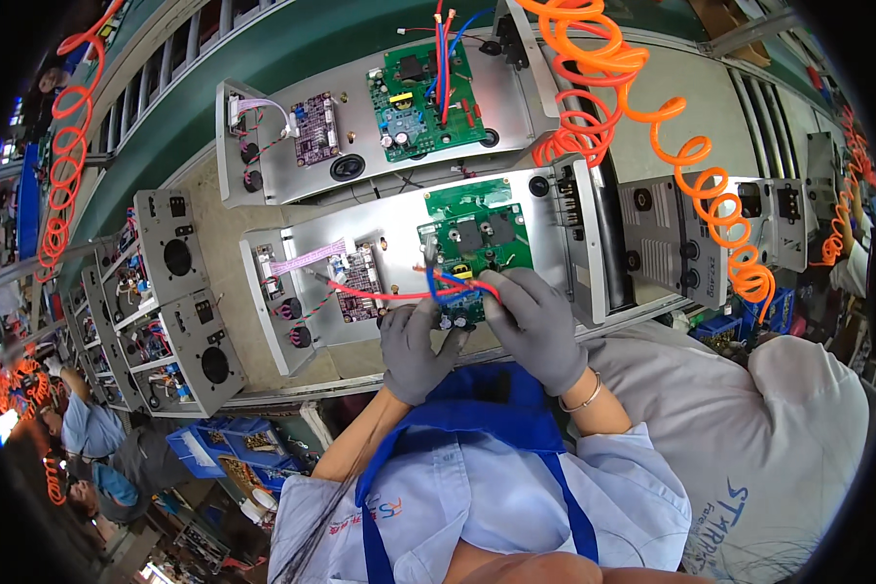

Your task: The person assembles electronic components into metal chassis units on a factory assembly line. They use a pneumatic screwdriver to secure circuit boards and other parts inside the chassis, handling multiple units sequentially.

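Observation:
Both my hands wear grey gloves. My right hand (528,316) pinches a bundle of red and blue wires (448,284) above the green circuit board (496,232). At the near edge of the open metal chassis (336,329) rests my left hand (419,350), its fingers bent and its thumb apart from them; I make out nothing held in it. A red wire from the bundle runs left across a small purple circuit board (360,282). Above that small board, a ribbon of pale purple wires (307,260) ends in a white connector. The board's near corner is partly hidden by my fingers.
Behind lies a second open chassis (297,180) with similar boards. Orange coiled air hoses (686,151) hang at the right. Grey housings (667,238) stand right, and units with fans (190,331) stand left. A person in a grey shirt (749,438) is close on my right. Blue bins (243,443) sit lower left.

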{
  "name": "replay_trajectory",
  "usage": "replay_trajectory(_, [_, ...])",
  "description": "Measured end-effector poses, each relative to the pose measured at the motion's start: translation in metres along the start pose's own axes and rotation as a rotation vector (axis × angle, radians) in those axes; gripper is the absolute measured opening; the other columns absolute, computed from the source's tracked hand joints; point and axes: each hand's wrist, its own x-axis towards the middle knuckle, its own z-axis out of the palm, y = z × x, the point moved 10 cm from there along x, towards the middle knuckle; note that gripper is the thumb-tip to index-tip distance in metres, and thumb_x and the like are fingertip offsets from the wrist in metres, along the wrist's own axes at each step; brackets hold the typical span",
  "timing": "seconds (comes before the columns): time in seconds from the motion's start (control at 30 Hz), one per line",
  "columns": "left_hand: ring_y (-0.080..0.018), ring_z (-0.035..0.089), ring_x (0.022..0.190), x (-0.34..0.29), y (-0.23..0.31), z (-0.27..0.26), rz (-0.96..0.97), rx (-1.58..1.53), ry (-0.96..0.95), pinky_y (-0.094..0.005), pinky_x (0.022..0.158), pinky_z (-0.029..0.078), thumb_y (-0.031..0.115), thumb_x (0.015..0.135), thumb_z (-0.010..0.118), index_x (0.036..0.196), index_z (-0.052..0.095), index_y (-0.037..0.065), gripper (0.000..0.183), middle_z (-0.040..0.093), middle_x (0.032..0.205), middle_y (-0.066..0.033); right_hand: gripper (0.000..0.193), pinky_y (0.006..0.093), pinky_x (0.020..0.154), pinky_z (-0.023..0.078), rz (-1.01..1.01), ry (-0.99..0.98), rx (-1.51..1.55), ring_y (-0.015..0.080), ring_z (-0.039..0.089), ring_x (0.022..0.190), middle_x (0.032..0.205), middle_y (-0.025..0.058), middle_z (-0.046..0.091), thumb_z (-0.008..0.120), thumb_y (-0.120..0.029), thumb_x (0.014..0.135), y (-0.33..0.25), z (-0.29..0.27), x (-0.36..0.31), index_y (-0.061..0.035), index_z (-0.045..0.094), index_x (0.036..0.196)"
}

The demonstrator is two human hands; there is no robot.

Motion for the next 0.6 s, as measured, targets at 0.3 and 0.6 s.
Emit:
replay_trajectory(0.3, [-0.0209,0.054,0.071,0.0036,0.0011,0.0045,-0.057,0.058,-0.038,-0.0358,0.069,0.039,0.019,0.067,0.077,0.121,0.052,0.002,0.062,0.056,0.073,-0.0025,0.024,0.0355,0.059,0.05,0.071,0.002,0.023,0.0264,0.06,0.071,0.088,0.0102,0.058,0.062,-0.008,0.081,0.0099,0.0049,0.0087,-0.0049,0.061,0.105])
replay_trajectory(0.6, [-0.0227,0.054,0.078,0.0053,-0.0017,0.0074,-0.139,0.058,-0.138,-0.0381,0.074,0.039,0.02,0.069,0.075,0.124,0.05,0.004,0.063,0.058,0.076,-0.003,0.023,0.0362,0.058,0.05,0.116,0.073,0.026,0.027,0.061,0.07,0.089,0.0108,0.058,0.061,-0.009,0.082,0.0094,-0.0015,0.0013,-0.0044,0.06,0.105])
